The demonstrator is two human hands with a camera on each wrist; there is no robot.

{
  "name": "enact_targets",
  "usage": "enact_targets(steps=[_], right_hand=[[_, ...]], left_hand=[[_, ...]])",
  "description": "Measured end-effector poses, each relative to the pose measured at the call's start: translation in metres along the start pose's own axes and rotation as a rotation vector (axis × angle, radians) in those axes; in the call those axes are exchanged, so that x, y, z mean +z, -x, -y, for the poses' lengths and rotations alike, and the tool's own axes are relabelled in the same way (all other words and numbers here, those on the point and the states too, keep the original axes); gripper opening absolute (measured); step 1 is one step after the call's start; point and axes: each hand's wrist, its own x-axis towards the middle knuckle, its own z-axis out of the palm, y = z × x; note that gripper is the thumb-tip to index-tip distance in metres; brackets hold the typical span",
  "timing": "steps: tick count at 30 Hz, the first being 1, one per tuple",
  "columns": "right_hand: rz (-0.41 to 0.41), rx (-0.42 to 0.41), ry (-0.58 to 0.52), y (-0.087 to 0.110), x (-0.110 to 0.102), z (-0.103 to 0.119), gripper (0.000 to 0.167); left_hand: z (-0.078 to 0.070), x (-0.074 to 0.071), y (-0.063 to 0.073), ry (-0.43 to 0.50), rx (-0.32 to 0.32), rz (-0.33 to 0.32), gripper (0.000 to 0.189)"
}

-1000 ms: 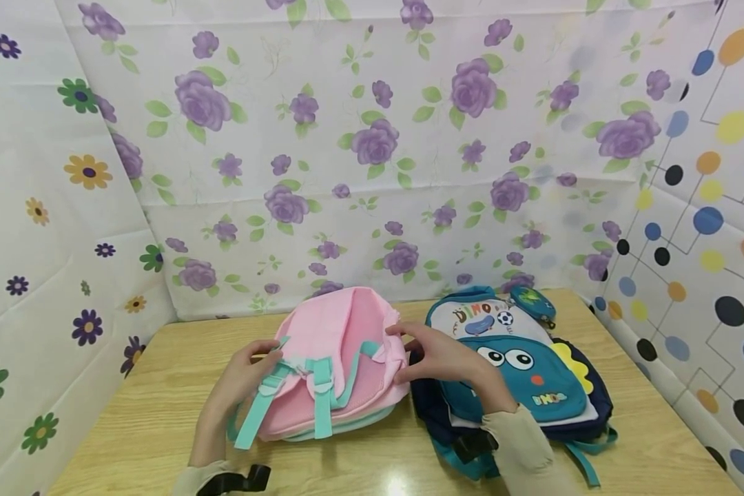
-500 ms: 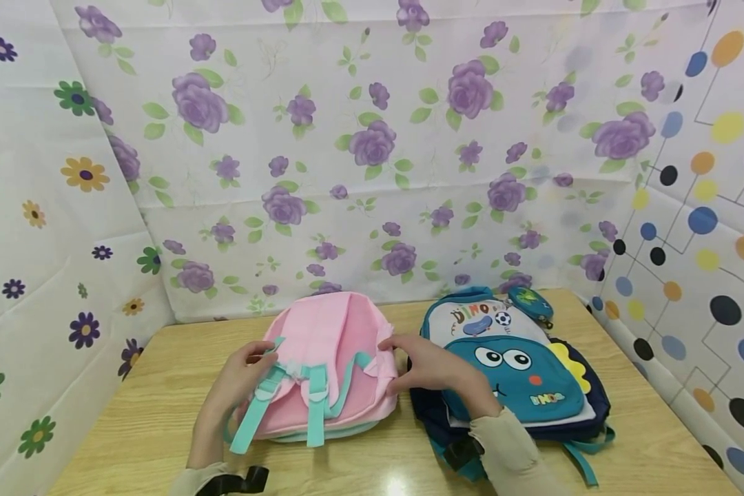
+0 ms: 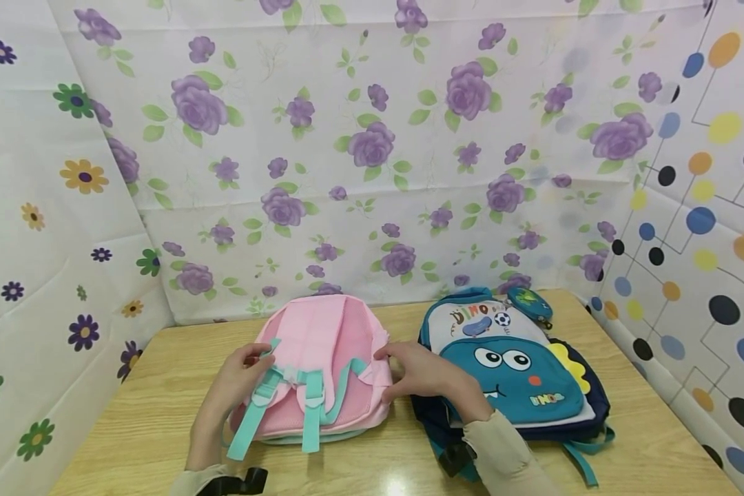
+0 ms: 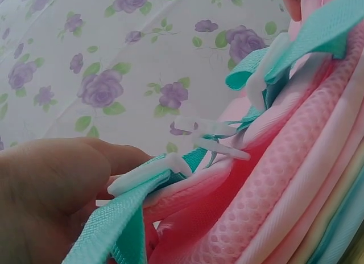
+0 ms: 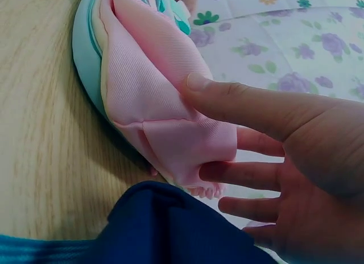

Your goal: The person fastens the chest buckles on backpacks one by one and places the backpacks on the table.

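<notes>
Left hand (image 3: 238, 377) grips the pink bag (image 3: 306, 327) at left, right hand (image 3: 426, 372) pinches its right side; blue bag (image 3: 514, 379) lies right

We logged the first backpack (image 3: 306, 329) on the table (image 3: 142, 406), left of centre, between left hand (image 3: 240, 375) and right hand (image 3: 423, 372). To its right lay the second backpack (image 3: 521, 382), a pouch (image 3: 530, 302) at its far right. Behind: the backdrop (image 3: 372, 227).
</notes>
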Motion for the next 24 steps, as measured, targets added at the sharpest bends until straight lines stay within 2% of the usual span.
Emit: enact_targets(steps=[9, 14, 19, 24], right_hand=[[0.013, -0.017, 0.000, 0.002, -0.006, 0.000, 0.062], [-0.045, 0.003, 0.032, 0.007, -0.010, 0.000, 0.052], [-0.126, 0.017, 0.044, 0.007, -0.011, 0.002, 0.042], [-0.186, -0.017, 0.011, 0.000, -0.009, 0.010, 0.032]], left_hand=[[-0.001, -0.003, 0.003, 0.021, 0.002, 0.011, 0.048], [-0.003, -0.001, 0.004, 0.029, 0.017, -0.011, 0.048], [-0.004, 0.000, 0.003, 0.012, 0.083, -0.073, 0.044], [-0.005, 0.000, 0.002, -0.018, 0.205, -0.087, 0.038]])
